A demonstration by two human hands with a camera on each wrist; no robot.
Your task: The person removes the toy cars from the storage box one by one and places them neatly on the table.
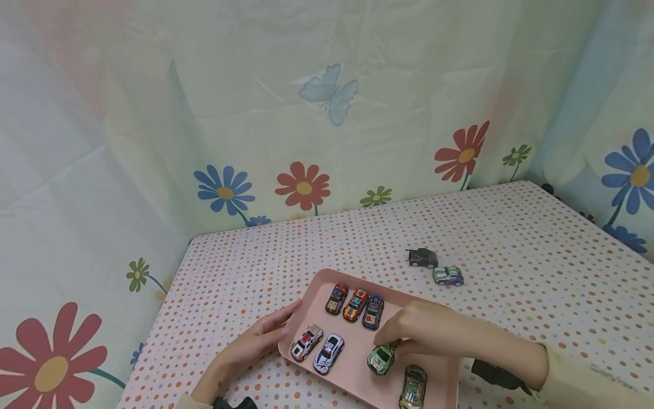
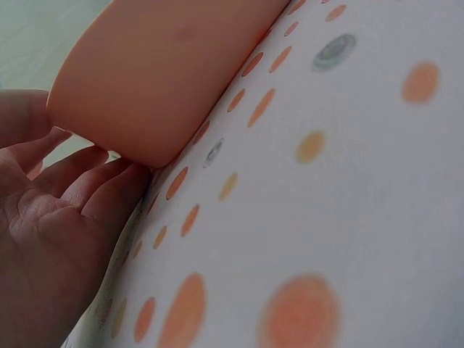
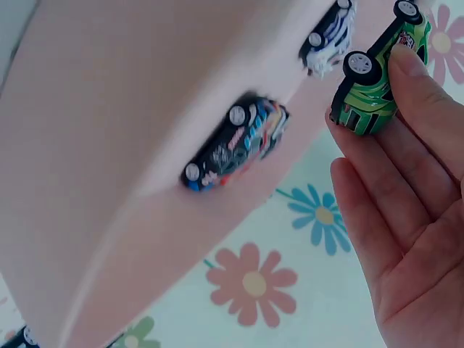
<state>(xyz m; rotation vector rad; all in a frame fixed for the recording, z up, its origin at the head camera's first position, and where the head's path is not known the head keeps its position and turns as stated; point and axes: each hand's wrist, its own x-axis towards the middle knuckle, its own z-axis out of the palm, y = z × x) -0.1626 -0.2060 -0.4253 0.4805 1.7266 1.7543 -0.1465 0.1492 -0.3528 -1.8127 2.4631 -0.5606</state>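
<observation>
A pink tray [image 1: 347, 372] lies on the table, with several toy cars in it. My left hand [image 1: 252, 339] holds the tray's left end; in the left wrist view its fingers [image 2: 119, 181] are at the outer wall. Between thumb and fingers, my right hand [image 1: 421, 329] pinches a green toy car [image 1: 381, 359] over the tray's right half. The right wrist view shows the green car's wheels and side; I cannot tell whether it touches the tray floor. A dark green and gold car [image 1: 413, 387] is nearest to that hand.
Along the tray's far side stand a black-and-red car [image 1: 336, 299], a red-and-yellow car [image 1: 355, 305] and a blue car [image 1: 373, 312]. Two white cars, one red-striped [image 1: 306, 342], the other purple-marked [image 1: 328, 353], sit near-left. Beyond the tray are a black car [image 1: 423, 258] and a white-green-blue car [image 1: 448, 276].
</observation>
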